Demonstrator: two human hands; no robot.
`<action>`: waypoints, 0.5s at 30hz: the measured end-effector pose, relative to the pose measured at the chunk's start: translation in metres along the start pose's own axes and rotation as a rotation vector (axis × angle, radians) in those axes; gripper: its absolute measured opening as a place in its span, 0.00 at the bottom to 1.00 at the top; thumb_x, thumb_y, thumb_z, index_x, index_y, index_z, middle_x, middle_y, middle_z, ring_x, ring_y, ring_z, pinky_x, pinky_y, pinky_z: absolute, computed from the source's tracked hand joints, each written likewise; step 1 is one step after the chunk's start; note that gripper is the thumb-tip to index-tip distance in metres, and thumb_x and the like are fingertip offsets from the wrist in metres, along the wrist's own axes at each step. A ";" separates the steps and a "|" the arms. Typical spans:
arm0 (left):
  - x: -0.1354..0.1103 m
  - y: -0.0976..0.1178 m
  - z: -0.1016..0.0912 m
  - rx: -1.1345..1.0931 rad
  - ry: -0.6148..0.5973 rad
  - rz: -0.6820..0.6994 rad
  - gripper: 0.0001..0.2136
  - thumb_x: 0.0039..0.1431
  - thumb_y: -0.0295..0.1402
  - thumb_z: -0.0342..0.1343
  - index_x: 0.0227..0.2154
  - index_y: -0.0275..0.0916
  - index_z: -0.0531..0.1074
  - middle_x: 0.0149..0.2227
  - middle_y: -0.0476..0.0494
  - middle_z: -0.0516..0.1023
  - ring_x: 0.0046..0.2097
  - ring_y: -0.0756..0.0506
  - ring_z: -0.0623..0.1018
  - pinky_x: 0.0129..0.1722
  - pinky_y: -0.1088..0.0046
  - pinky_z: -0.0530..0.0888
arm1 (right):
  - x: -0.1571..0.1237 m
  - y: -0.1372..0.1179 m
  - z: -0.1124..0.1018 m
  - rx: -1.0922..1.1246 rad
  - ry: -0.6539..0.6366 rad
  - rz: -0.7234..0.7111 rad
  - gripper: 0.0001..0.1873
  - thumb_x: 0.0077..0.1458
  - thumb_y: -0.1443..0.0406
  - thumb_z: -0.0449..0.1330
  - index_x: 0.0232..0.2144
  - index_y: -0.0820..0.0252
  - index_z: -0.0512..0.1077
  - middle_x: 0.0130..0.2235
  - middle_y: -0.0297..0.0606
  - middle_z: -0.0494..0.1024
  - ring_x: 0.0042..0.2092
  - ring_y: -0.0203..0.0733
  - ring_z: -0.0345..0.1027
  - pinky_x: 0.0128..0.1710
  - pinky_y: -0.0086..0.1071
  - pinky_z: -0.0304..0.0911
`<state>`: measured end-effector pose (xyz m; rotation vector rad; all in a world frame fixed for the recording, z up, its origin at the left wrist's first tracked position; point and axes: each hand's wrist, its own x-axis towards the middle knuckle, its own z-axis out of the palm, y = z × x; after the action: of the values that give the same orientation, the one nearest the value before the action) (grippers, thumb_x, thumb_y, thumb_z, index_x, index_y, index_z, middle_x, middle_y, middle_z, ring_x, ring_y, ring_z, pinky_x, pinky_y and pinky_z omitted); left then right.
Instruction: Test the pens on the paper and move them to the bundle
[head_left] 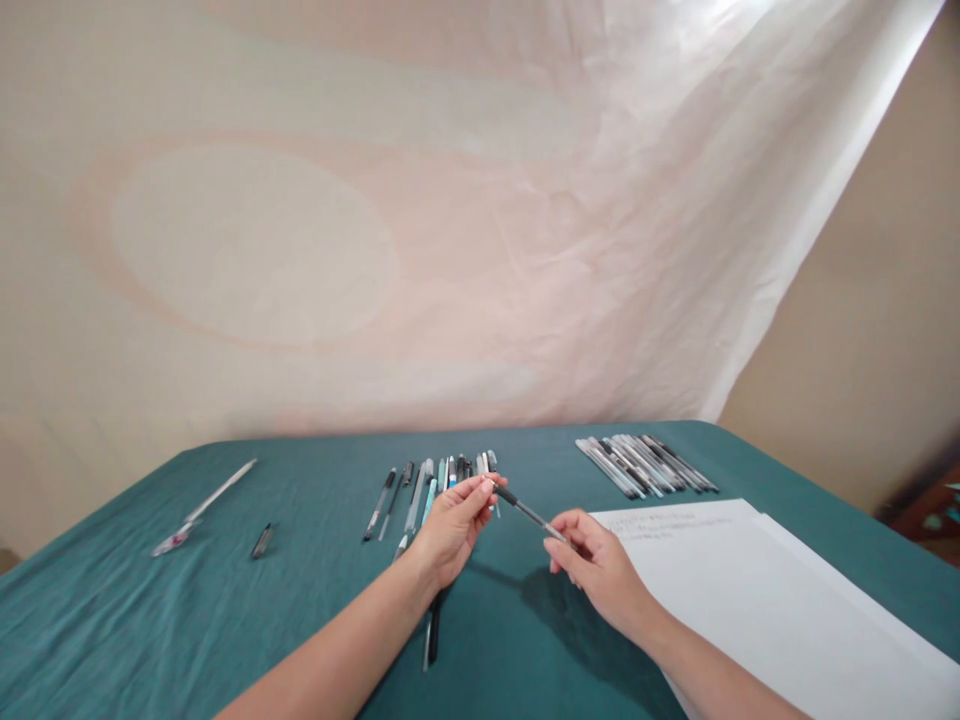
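Note:
Both hands hold one thin dark pen (527,513) above the teal tablecloth (300,600). My left hand (450,530) pinches the pen's far end between thumb and fingertips. At the pen's near end, my right hand (600,570) grips it with curled fingers. Just behind my left hand lies a loose row of several pens (431,485). A dark pen (432,635) lies on the cloth under my left wrist.
Another row of several pens (645,465) lies at the back right. White paper sheets (750,600) with faint writing at the top cover the right side. A long clear pen (206,505) and a small dark cap (262,541) lie at the left. A pale sheet hangs behind the table.

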<state>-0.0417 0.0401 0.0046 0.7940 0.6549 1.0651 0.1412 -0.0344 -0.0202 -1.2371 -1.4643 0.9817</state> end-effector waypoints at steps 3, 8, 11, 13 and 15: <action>0.000 -0.001 0.001 -0.032 0.008 -0.015 0.08 0.49 0.26 0.60 0.34 0.33 0.75 0.34 0.46 0.75 0.27 0.58 0.71 0.28 0.87 0.69 | -0.002 -0.002 0.002 -0.013 0.019 -0.030 0.13 0.53 0.56 0.55 0.35 0.59 0.63 0.23 0.31 0.71 0.25 0.34 0.61 0.25 0.27 0.55; -0.001 -0.004 0.002 -0.075 0.013 -0.058 0.07 0.51 0.25 0.59 0.34 0.33 0.74 0.33 0.46 0.75 0.27 0.58 0.72 0.27 0.88 0.71 | -0.004 -0.003 0.003 -0.021 0.048 -0.036 0.14 0.53 0.56 0.55 0.38 0.58 0.62 0.27 0.35 0.74 0.29 0.38 0.66 0.29 0.30 0.58; -0.001 -0.006 0.002 -0.093 0.015 -0.076 0.07 0.51 0.26 0.59 0.35 0.33 0.74 0.33 0.46 0.76 0.27 0.58 0.73 0.27 0.88 0.71 | -0.005 -0.002 0.003 -0.021 0.053 -0.031 0.15 0.53 0.55 0.54 0.38 0.58 0.63 0.28 0.36 0.75 0.28 0.38 0.66 0.27 0.30 0.57; -0.001 -0.007 0.002 -0.101 0.014 -0.080 0.07 0.50 0.26 0.59 0.35 0.33 0.74 0.33 0.46 0.76 0.26 0.58 0.73 0.26 0.88 0.71 | -0.006 -0.002 0.003 -0.025 0.056 -0.034 0.15 0.53 0.55 0.54 0.37 0.59 0.63 0.27 0.36 0.75 0.27 0.37 0.65 0.25 0.29 0.56; -0.001 -0.008 0.002 -0.103 0.014 -0.084 0.08 0.50 0.26 0.60 0.35 0.33 0.74 0.31 0.46 0.76 0.26 0.58 0.72 0.26 0.88 0.71 | -0.006 -0.002 0.003 -0.031 0.057 -0.039 0.15 0.54 0.55 0.54 0.37 0.59 0.63 0.27 0.36 0.76 0.26 0.36 0.64 0.24 0.29 0.56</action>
<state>-0.0366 0.0361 -0.0003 0.6650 0.6347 1.0204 0.1378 -0.0407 -0.0197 -1.2448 -1.4586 0.8936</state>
